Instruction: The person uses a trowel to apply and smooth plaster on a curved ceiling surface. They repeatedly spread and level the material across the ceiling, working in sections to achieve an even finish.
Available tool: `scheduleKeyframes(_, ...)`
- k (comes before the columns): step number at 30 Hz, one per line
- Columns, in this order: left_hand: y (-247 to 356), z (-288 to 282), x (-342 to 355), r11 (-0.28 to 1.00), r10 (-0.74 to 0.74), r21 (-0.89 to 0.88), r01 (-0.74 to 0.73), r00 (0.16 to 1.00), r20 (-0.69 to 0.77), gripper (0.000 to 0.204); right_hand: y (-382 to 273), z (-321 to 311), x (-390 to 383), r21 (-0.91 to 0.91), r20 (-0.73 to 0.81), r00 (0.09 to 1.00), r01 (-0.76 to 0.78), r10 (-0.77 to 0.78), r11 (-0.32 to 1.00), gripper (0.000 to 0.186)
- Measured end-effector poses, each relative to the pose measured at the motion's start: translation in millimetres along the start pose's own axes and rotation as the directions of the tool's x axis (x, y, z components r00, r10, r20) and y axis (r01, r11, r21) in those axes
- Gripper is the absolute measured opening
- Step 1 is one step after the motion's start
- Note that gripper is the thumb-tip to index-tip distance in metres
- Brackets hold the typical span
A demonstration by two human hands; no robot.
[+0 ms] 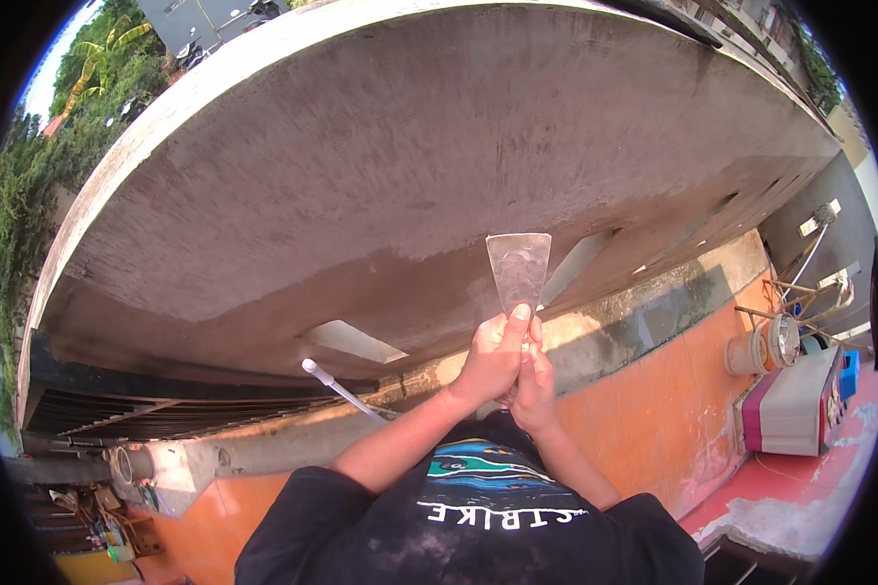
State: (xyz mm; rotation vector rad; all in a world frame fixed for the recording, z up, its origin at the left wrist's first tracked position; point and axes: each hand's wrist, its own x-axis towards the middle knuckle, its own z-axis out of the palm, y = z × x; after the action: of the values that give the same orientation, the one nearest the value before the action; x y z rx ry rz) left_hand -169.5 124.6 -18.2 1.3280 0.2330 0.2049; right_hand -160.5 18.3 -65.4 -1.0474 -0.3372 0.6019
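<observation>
I hold a flat metal scraper (517,258) upright in front of my body, its wide blade seen against the grey plastered wall (419,146). My left hand (490,356) is closed round the lower part of the scraper, thumb pressed at the base of the blade. My right hand (534,385) is wrapped beneath and beside it on the handle, which is mostly hidden by my fingers. To the left of my hands a white pole (346,390) with a rounded end slants up below a rectangular opening (356,339) in the wall.
A dark metal gate (117,409) is at the lower left. Orange floor (615,409) runs along the wall's foot. At the right are buckets (746,351), poles, a striped padded object (785,405) and a blue container (849,375). Trees (29,195) show beyond the wall.
</observation>
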Motion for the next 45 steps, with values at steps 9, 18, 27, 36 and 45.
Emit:
scheduleKeyframes(9,-26.7,-8.7,-1.9,0.991,-0.114,-0.089,0.105,0.988,-0.105,0.046,18.5,-5.0,-0.6,0.062,-0.048,0.984,-0.167,0.17,0.984,0.023)
scheduleKeyframes(18,-19.4,-16.6,8.8,0.999,-0.014,-0.041,0.012,0.998,-0.055,0.048,20.1,5.4,17.9,-0.247,-0.155,0.988,-0.013,-0.026,0.969,0.026)
scheduleKeyframes(27,42.3,-6.9,25.2,0.989,0.149,0.013,-0.149,0.988,0.03,0.047,-27.8,15.3,44.0,-0.015,0.029,0.991,0.134,-0.134,0.991,0.024)
scheduleKeyframes(36,-25.4,-3.1,-0.1,0.993,-0.051,-0.109,0.039,0.993,-0.11,0.048,8.8,-5.8,1.8,0.017,-0.048,0.989,-0.137,0.137,0.99,0.024)
scheduleKeyframes(45,-20.2,-9.4,5.1,0.999,0.018,0.035,-0.015,0.995,-0.099,0.048,9.7,1.2,14.6,-0.173,-0.094,0.995,-0.033,0.017,0.984,0.022)
